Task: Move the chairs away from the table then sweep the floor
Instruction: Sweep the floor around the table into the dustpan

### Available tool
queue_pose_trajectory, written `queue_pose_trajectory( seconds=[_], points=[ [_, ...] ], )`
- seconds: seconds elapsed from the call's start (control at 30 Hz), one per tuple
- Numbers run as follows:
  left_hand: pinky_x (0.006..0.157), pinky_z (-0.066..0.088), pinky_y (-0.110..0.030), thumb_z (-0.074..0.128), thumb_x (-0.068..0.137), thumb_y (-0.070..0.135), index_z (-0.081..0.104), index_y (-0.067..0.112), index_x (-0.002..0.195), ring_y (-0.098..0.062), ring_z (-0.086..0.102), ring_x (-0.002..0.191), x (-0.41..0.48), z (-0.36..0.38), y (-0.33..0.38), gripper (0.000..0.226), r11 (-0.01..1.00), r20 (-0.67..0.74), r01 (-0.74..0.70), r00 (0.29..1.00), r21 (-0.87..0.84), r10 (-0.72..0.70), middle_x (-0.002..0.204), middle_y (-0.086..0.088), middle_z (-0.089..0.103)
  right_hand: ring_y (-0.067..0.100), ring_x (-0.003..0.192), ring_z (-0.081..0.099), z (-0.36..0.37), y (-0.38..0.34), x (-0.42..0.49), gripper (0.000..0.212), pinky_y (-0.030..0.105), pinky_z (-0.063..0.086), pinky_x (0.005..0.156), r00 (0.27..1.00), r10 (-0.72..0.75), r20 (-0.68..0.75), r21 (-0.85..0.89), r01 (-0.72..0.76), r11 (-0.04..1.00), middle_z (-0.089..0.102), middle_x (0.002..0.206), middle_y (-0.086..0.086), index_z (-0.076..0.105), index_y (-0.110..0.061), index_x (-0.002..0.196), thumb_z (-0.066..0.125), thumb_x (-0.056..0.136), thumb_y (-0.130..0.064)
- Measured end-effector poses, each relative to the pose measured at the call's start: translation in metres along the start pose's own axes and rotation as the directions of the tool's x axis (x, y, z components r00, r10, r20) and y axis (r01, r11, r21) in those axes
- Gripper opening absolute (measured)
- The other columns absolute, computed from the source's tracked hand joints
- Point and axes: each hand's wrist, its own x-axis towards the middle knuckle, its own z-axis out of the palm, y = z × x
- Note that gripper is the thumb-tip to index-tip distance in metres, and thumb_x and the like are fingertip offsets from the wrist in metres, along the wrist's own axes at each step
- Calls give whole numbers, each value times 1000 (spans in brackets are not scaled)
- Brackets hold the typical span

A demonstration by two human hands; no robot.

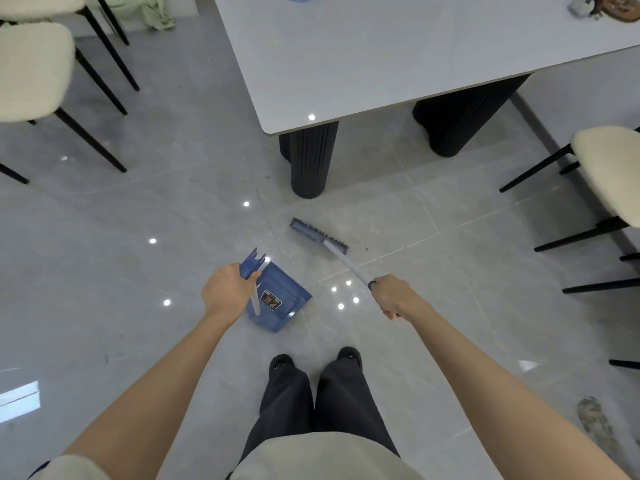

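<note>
Head cam looks down on a person standing on the grey tile floor (138, 209), both arms stretched fwd. L hand (227, 289) grips the upright handle of a blue dustpan (280, 299), fingers (242, 271) curled round it just under the blue clip at the top; pan sits low just in front of the feet, can't tell if it touches the tiles. R hand (394, 296) grips the end of the broom handle (346, 263), fingers (379, 281) wrapped tight round it. Handle slants fwd and left to the blue broom head (318, 235), which is down on the floor near the closest ribbed black leg (308, 157) of the counter (381, 57). A few dark specks (367, 249) lie just right of the bristles. Chairs stand well apart from the counter: two cream ones (33, 71) at far left, one more (609, 171) at far right, all w/ thin black legs. Green cloth (152, 12) lies by the top edge. Dirty smudge (595, 420) on the tiles at lower right.
</note>
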Motion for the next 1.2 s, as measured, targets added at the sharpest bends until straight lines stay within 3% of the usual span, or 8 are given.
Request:
queue_pose_trajectory(
  seconds=[0.17,0.33,0.47,0.63,0.77,0.9,1.07,1.2],
  points=[
    [58,38,-27,56,92,38,60,7,77,-24,54,68,2,7,-8,34,999,-19,26,999,25,-26,79,-13,65,22,52,51,5,-8,28,22,26,42,48,1000,11,-2,-128,-12,992,60,77,14,59,0,104,40,96,-7],
    [58,36,-26,57,92,37,64,2,85,-22,52,68,7,12,-11,36,998,-36,26,999,64,-24,84,-17,68,19,47,49,17,3,34,33,25,44,51,997,46,58,-292,-27,956,52,54,11,49,-3,64,36,94,-6],
    [60,39,-27,58,91,37,63,4,82,-24,54,69,10,15,-8,35,999,-37,14,999,51,-13,83,-17,68,19,46,47,17,12,22,24,22,39,45,984,61,168,-370,5,929,53,56,11,53,0,80,36,95,-10],
    [59,39,-28,57,91,40,64,4,85,-26,53,67,6,15,0,37,997,-28,15,1000,74,-13,80,-15,66,15,34,22,-1,14,11,22,13,17,36,961,117,251,-224,-60,973,32,52,3,34,-14,61,41,81,-7],
    [61,44,-29,57,90,44,63,9,81,-28,56,68,1,12,-1,37,997,-4,17,1000,79,-17,77,-13,65,15,39,19,-22,9,-4,27,17,14,41,973,98,209,-193,-58,980,29,53,3,29,-16,58,41,81,-7],
    [60,47,-28,58,87,47,57,12,66,-29,64,72,-9,4,-2,40,995,27,6,1000,98,-9,65,-5,59,11,24,20,-33,11,-9,34,9,16,37,986,98,138,-141,-78,987,29,35,-1,29,-14,57,38,87,-2],
    [54,41,-25,56,85,53,56,16,63,-24,62,67,-19,-5,-7,43,983,25,-41,999,176,37,61,0,56,14,50,43,-27,24,-10,36,19,36,50,998,-14,57,-125,21,992,45,61,5,37,-14,62,42,96,-8],
    [55,40,-25,56,86,52,58,16,67,-23,61,67,-23,1,-17,41,978,25,-41,999,207,36,63,-1,56,18,42,38,2,45,-3,33,24,32,48,995,70,77,-151,-58,987,45,41,8,42,-7,57,37,87,3]
  ],
)
